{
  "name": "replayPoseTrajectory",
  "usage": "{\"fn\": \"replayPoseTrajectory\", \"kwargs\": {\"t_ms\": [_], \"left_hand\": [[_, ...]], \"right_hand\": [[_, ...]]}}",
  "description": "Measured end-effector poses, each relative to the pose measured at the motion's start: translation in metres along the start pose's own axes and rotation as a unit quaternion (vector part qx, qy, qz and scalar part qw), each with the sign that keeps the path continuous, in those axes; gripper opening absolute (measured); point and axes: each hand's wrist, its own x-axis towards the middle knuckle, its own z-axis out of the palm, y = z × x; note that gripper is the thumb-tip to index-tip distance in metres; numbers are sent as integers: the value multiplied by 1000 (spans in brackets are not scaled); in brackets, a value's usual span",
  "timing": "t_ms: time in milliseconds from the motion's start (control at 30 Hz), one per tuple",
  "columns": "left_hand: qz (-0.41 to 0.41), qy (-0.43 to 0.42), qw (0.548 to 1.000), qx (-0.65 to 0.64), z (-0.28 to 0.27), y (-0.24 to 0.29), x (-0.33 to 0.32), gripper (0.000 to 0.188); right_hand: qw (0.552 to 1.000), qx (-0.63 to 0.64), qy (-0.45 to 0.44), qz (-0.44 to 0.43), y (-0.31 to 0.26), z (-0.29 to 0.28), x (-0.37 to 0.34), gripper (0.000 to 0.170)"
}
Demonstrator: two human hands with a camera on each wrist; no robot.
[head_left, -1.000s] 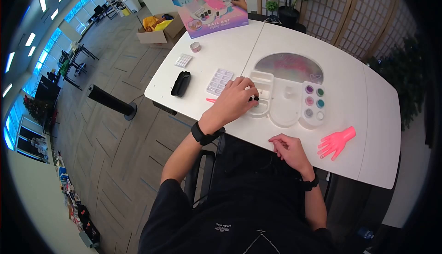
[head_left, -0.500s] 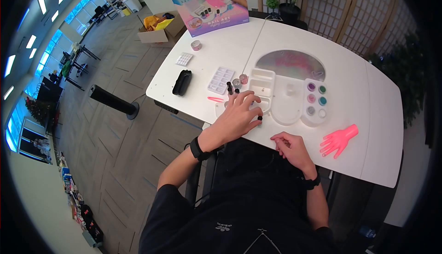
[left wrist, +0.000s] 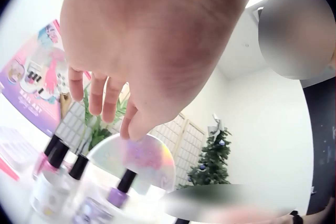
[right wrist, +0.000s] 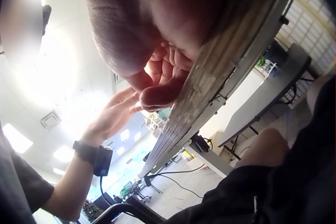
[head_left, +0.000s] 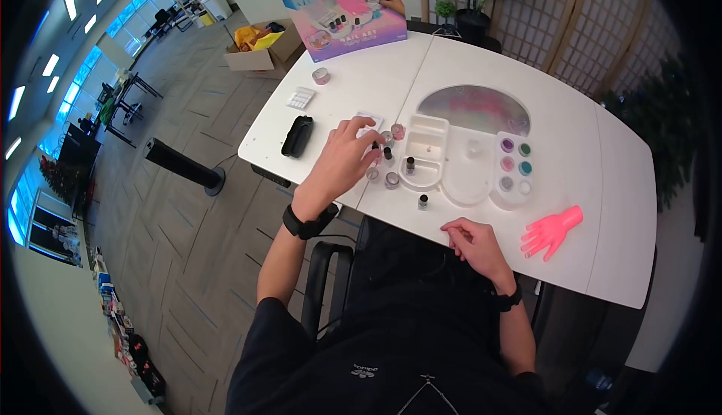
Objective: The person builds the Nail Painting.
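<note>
In the head view my left hand [head_left: 342, 161] hovers over a cluster of nail polish bottles and small round pots, left of the white tray. Its fingers are spread and loosely bent, with nothing between them; the left wrist view shows them above the black caps. A dark-capped nail polish bottle [head_left: 388, 154] stands beside the thumb. Another, a purple nail polish bottle [left wrist: 120, 190], stands in the white tray [head_left: 438, 130]. A third nail polish bottle [head_left: 423, 202] stands alone near the front edge. My right hand [head_left: 477, 248] rests at the table's front edge, fingers loosely curled, holding nothing.
A pink model hand [head_left: 553, 232] lies at the right. Paint pots fill the holder [head_left: 511, 201] on the tray's right side, with a half-round mirror [head_left: 474, 106] behind. A black case [head_left: 298, 136] and a nail art box [head_left: 350, 16] are at the left and back.
My left hand held a black-capped bottle, brought it toward the front edge and let go; it stands there now. The hand then moved left over the other bottles. My right hand stayed put.
</note>
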Motion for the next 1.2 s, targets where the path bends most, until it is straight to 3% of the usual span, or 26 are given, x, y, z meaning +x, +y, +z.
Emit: {"fn": "replayPoseTrajectory", "kwargs": {"t_ms": [400,600,800,933,1033,1167,1200], "left_hand": [[-16,-90,986,-139,18,-41,12,24],[-31,-80,985,-150,5,-44,16,23],[-69,-76,971,-216,-42,-18,16,23],[-68,-141,935,-319,-60,15,16,22],[3,-181,903,-389,-61,39,15,21],[39,-222,878,-423,-51,66,18,20],[62,-232,896,-373,-55,73,21,23]], "right_hand": [[1000,2,-1,8,0,-1,1,20],[1000,10,-1,9,-1,-1,1,20],[999,39,-14,13,3,-3,2,20],[997,65,14,-29,-9,-1,-3,24],[994,89,46,-48,-47,5,-5,29],[982,145,36,-111,-67,14,0,36],[984,144,25,-107,-68,13,1,36]]}}
